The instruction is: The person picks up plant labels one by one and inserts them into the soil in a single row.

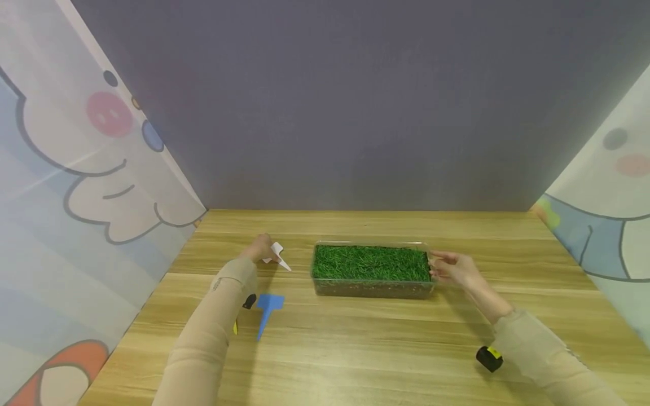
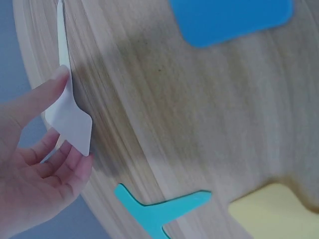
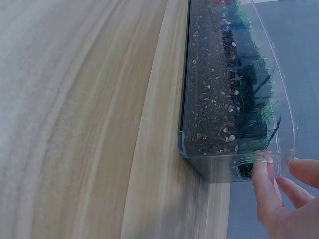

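- Fingers: our left hand (image 1: 259, 248) pinches the white tag (image 2: 71, 119); our right hand (image 1: 459, 270) grips the clear tub (image 1: 376, 290) at its right end.
- Worktop (image 1: 376, 349): wood-grained, under the tub.
- Tub: between our hands, long axis left to right, grass (image 1: 373, 263) inside.
- Tag: left of tub, stem slanting tubward and toward us.
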A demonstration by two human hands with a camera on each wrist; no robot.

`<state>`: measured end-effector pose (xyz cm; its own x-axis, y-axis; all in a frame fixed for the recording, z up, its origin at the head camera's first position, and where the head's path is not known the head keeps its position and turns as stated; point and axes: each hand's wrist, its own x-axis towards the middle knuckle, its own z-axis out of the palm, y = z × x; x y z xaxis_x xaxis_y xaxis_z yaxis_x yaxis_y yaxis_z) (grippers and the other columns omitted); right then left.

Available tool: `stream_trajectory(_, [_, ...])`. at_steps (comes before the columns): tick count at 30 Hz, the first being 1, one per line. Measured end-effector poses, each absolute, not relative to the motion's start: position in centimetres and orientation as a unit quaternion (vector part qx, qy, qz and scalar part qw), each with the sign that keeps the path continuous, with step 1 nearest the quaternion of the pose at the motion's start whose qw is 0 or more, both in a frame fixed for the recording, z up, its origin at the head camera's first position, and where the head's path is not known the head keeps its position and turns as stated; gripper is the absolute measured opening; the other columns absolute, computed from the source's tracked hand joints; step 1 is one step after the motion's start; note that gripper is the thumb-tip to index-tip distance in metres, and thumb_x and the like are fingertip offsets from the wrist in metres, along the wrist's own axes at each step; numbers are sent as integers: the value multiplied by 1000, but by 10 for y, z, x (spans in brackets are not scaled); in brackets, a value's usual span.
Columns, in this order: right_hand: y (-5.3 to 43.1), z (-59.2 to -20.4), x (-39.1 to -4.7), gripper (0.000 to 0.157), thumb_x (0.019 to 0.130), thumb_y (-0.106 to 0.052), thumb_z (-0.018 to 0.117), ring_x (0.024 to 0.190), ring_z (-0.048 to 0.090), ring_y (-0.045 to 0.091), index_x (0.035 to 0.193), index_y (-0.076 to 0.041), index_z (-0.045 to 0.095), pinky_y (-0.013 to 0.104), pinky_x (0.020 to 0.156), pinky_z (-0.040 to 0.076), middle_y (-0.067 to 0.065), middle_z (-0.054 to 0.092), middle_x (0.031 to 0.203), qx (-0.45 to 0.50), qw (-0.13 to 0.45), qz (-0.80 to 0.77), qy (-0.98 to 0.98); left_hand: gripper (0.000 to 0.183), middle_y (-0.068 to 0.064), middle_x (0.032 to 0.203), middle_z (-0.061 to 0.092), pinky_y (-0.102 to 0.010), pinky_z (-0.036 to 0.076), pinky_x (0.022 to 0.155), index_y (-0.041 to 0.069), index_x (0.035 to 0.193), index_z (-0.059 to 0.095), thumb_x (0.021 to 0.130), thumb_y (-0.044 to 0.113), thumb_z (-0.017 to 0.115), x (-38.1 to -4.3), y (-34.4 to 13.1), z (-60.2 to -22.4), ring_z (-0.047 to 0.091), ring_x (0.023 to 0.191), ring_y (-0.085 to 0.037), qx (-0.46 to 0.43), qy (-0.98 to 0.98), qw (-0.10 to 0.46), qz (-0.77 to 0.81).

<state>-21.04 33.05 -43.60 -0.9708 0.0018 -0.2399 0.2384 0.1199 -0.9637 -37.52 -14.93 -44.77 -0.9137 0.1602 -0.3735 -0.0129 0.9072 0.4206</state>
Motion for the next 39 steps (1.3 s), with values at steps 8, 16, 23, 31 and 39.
stream_trajectory(8, [325,-425,-205,60,82,-19,63,76,62,12,129,5,37,26,72,51,6,63,94,76,83,-655,747,51,-18,88,56,-31,50,61,-9,96,50,63,18,79,-385,-160,-466,56,74,-26,95,953,161,239])
stream_trajectory(16, [332,-448,-214,65,79,-24,65,76,63,12,130,4,37,27,73,51,14,60,101,83,65,-646,756,37,-17,88,59,-32,51,63,-8,96,56,71,13,73,-419,-176,-494,59,74,-25,101,914,165,356])
stream_trajectory(23, [331,-445,-213,61,81,-22,63,76,63,11,130,3,38,26,73,51,13,60,102,84,69,-645,756,30,-15,83,61,-30,50,56,-5,96,61,80,19,65,-440,-184,-500,59,68,-21,147,878,173,422])
stream_trajectory(31, [328,-438,-209,61,82,-20,62,75,62,10,131,4,35,26,73,51,9,61,100,84,74,-650,752,28,-20,98,58,-37,49,76,-9,104,57,84,11,60,-346,-134,-368,57,83,-25,99,902,150,394])
stream_trajectory(39, [327,-431,-206,59,81,-20,63,75,62,9,130,2,38,24,73,51,-1,62,90,84,85,-654,747,27,-19,95,62,-23,47,61,-10,104,58,85,9,59,-333,-125,-339,57,75,-17,116,896,120,412])
